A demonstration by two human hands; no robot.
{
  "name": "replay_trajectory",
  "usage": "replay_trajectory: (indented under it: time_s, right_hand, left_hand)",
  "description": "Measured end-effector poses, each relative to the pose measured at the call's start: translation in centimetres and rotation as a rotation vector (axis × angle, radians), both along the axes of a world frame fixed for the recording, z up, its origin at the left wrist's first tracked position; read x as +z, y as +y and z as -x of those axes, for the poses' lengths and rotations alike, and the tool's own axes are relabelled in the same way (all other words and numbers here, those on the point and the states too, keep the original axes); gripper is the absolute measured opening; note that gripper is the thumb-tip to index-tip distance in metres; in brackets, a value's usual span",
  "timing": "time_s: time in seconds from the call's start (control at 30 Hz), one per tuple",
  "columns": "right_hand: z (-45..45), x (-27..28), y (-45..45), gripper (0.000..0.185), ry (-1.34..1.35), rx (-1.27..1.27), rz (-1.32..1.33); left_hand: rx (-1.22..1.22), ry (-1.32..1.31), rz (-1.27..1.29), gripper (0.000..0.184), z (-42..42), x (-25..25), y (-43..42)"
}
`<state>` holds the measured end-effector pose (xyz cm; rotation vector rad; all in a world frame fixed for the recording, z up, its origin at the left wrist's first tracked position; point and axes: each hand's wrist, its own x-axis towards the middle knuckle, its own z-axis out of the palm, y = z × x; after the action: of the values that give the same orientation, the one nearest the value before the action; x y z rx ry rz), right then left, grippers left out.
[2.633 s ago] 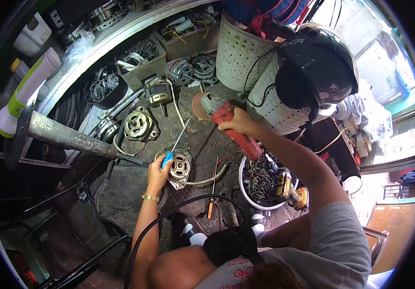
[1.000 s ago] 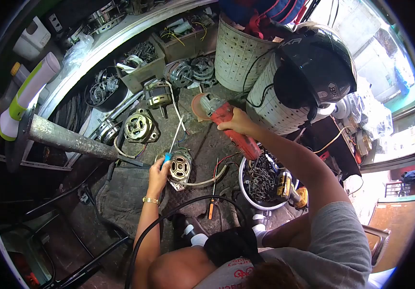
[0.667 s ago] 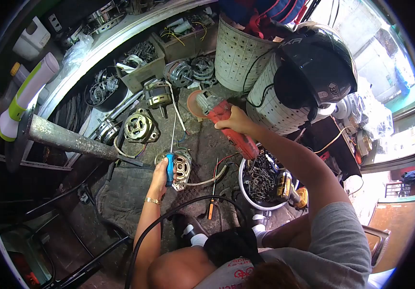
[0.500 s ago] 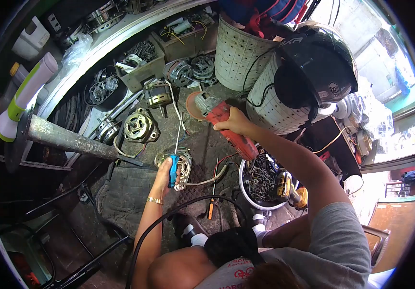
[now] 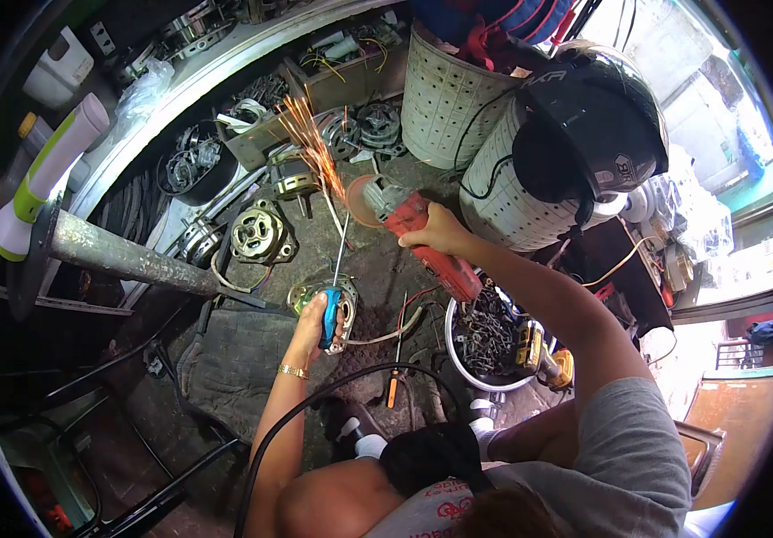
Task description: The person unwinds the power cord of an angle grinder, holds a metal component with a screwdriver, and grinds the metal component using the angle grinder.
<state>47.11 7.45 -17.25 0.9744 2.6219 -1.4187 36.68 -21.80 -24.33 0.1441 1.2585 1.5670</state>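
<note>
My left hand (image 5: 311,325) is closed around the blue handle of a screwdriver (image 5: 330,321). The long shaft points up toward the disc (image 5: 359,208) of a red angle grinder (image 5: 447,267), its tip at the disc's edge. My right hand (image 5: 443,230) grips the grinder's body from above. Orange sparks (image 5: 310,148) spray from the disc toward the upper left. Beneath my left hand, partly hidden, a round metal motor (image 5: 349,309) lies on the floor. Another motor (image 5: 259,233) rests to its left, and a third (image 5: 295,179) stands farther back.
A white basin of screws (image 5: 453,345) with a yellow cordless drill (image 5: 543,354) sits by my right leg. An orange-handled screwdriver (image 5: 392,390) lies before my feet. A black cable (image 5: 315,381) arches over my lap. Perforated drums (image 5: 444,108), one bearing a black helmet (image 5: 583,125), stand at the back right.
Sparks now fly from the disc, where none showed before. My left hand has shifted slightly right, and the screwdriver's shaft leans right to meet the disc.
</note>
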Motion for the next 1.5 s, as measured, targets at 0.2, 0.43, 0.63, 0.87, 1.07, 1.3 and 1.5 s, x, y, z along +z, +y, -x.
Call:
replay_trajectory:
  time_s: [0.2,0.43,0.63,0.87,1.07,1.3,1.5]
  right_hand:
    - [0.1,0.1,-0.1,0.073,-0.004,0.003,-0.011]
    - [0.1,-0.4,0.3,0.067,0.015,-0.006,-0.048]
    - [0.1,-0.9,1.0,0.075,0.048,0.019,0.039]
    - [0.2,-0.3,0.2,0.075,0.005,0.010,-0.036]
    - [0.5,-1.0,0.7,0.079,0.034,-0.037,-0.062]
    - [2.5,0.5,-0.3,0.065,0.151,-0.252,-0.167]
    - [4.3,2.4,-2.5,0.043,0.218,-0.249,0.293]
  left_hand:
    - [-0.038,0.039,-0.021,0.036,0.1,0.3,-0.1]
    - [-0.028,0.038,-0.034,0.038,-0.2,-0.6,-0.8]
    - [-0.002,0.001,-0.019,0.042,-0.1,-0.6,-0.9]
    - [-0.025,0.007,-0.028,0.041,-0.1,-0.6,-0.6]
    - [-0.145,0.149,0.066,0.036,-0.8,0.3,-1.0]
    - [-0.015,1.688,0.249,0.018,-5.9,3.5,2.4]
    - [-0.060,0.961,0.053,0.020,-10.4,3.9,6.9]
